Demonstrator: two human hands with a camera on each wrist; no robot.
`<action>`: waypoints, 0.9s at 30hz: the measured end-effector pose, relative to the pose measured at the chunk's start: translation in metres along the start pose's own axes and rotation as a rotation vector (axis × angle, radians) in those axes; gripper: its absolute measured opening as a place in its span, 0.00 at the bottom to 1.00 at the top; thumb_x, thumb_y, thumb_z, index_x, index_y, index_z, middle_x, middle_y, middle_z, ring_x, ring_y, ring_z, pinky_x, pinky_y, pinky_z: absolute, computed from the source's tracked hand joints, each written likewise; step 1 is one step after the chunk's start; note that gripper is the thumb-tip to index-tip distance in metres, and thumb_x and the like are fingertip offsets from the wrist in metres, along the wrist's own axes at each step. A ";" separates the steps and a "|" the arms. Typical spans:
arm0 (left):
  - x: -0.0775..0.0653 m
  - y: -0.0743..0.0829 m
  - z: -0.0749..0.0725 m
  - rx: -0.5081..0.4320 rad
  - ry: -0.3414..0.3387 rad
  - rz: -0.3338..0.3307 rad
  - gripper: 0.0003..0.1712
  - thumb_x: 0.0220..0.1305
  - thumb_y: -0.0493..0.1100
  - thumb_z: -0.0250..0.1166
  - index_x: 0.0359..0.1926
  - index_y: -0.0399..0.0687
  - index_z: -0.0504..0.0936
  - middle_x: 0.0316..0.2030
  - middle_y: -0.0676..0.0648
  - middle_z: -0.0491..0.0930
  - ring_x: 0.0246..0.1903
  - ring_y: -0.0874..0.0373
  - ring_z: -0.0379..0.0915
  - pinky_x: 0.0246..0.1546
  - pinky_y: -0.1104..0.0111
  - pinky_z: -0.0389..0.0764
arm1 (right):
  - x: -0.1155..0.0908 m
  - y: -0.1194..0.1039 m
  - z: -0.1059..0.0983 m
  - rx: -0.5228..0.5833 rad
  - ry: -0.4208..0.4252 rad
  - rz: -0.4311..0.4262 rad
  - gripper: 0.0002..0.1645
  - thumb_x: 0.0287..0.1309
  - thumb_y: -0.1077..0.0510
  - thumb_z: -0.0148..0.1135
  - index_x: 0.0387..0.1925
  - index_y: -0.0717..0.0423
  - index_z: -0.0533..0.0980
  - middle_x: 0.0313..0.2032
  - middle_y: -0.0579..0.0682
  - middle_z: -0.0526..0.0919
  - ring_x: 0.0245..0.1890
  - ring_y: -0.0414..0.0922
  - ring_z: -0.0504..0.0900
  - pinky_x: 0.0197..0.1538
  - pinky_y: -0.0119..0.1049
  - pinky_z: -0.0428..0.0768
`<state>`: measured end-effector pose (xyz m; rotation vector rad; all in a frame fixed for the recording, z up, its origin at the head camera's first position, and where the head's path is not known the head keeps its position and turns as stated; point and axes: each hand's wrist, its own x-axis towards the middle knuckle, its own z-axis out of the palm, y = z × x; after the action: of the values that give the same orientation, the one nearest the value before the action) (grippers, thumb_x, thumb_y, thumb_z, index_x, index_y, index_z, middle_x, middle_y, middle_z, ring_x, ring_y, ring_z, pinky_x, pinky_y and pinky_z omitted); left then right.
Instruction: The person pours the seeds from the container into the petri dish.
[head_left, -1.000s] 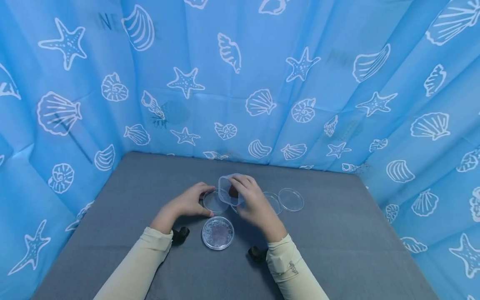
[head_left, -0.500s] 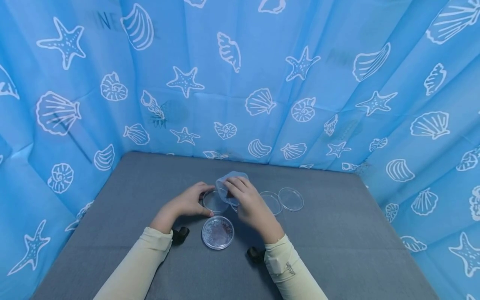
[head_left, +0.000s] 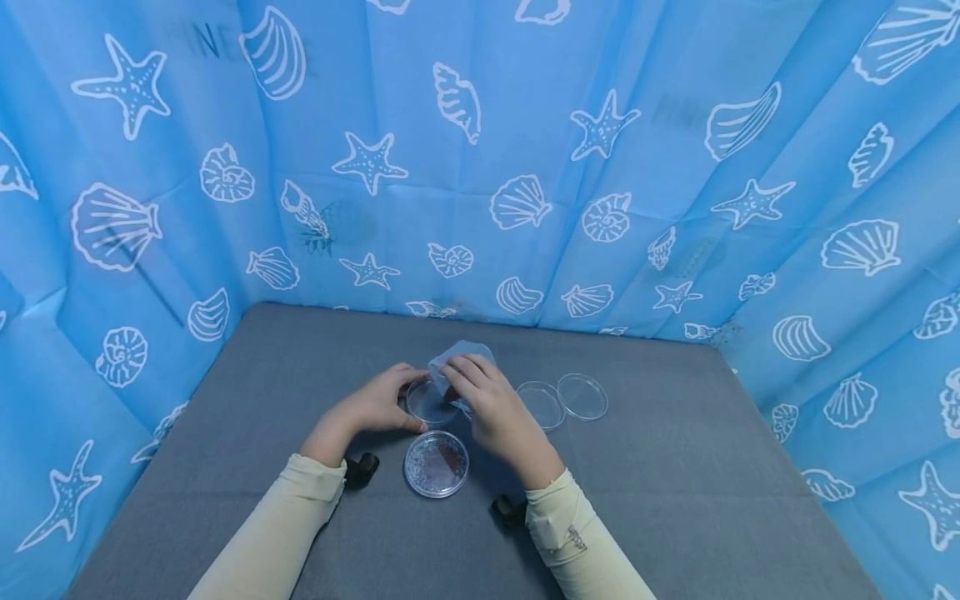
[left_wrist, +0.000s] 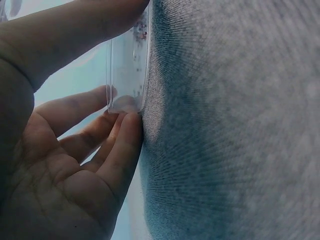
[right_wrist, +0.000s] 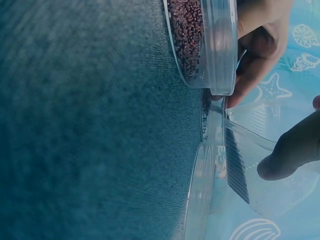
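Observation:
My left hand [head_left: 378,406] grips a clear petri dish [head_left: 429,403] by its side, thumb near and fingers at the far rim. A few tiny dark and red grains show inside that dish [left_wrist: 125,75]. My right hand [head_left: 498,408] holds a clear, thin-walled plastic container [head_left: 463,353], tipped leftward over the held dish. Something dark lies near the container's low edge, partly hidden by the fingers. Closer to me sits another petri dish [head_left: 437,464]; the right wrist view shows small reddish-brown grains [right_wrist: 186,37] in it.
Two more clear petri dishes, one [head_left: 542,405] nearer and one [head_left: 582,397] farther right, lie beside my right hand. The grey cloth-covered table [head_left: 675,467] runs back to a blue shell-patterned curtain [head_left: 480,167]. Black wrist cameras sit below both hands.
My right hand has tipped the container further down to the left, and the dark contents now sit closer to the held dish. The left hand and the dishes have stayed in place.

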<state>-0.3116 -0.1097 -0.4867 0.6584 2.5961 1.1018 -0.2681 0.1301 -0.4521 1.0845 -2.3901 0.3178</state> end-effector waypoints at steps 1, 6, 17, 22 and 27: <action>0.000 0.000 0.000 0.002 0.001 0.000 0.54 0.52 0.48 0.85 0.77 0.43 0.70 0.65 0.41 0.76 0.62 0.45 0.75 0.64 0.48 0.80 | 0.000 0.000 0.000 -0.002 -0.003 0.002 0.42 0.49 0.84 0.60 0.68 0.62 0.77 0.65 0.56 0.81 0.69 0.53 0.76 0.77 0.44 0.72; 0.001 -0.001 0.000 0.014 0.003 0.005 0.54 0.52 0.48 0.85 0.77 0.43 0.70 0.65 0.42 0.76 0.62 0.46 0.75 0.64 0.48 0.80 | 0.000 0.000 0.000 -0.010 -0.003 0.003 0.43 0.48 0.85 0.61 0.67 0.61 0.77 0.65 0.56 0.81 0.69 0.53 0.76 0.77 0.44 0.72; 0.001 -0.001 0.001 0.025 0.003 0.009 0.54 0.53 0.49 0.85 0.77 0.42 0.70 0.65 0.42 0.76 0.60 0.48 0.75 0.62 0.49 0.81 | 0.000 -0.002 -0.002 -0.014 -0.019 0.007 0.44 0.49 0.84 0.64 0.69 0.61 0.76 0.66 0.55 0.80 0.70 0.52 0.75 0.78 0.44 0.71; 0.001 -0.002 0.002 0.029 0.004 0.004 0.54 0.52 0.49 0.85 0.77 0.42 0.70 0.64 0.42 0.76 0.60 0.47 0.75 0.62 0.49 0.81 | 0.000 -0.003 -0.003 -0.017 -0.005 -0.006 0.45 0.48 0.85 0.64 0.69 0.62 0.76 0.65 0.56 0.80 0.70 0.53 0.75 0.77 0.46 0.72; 0.001 -0.002 0.001 0.024 0.003 0.001 0.55 0.52 0.49 0.85 0.77 0.41 0.70 0.65 0.42 0.76 0.61 0.46 0.75 0.63 0.48 0.80 | 0.000 -0.004 -0.003 -0.019 0.002 -0.020 0.45 0.47 0.85 0.65 0.69 0.61 0.76 0.65 0.56 0.81 0.70 0.54 0.75 0.77 0.46 0.72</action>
<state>-0.3126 -0.1097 -0.4889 0.6640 2.6153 1.0750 -0.2641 0.1290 -0.4500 1.0977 -2.3744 0.2884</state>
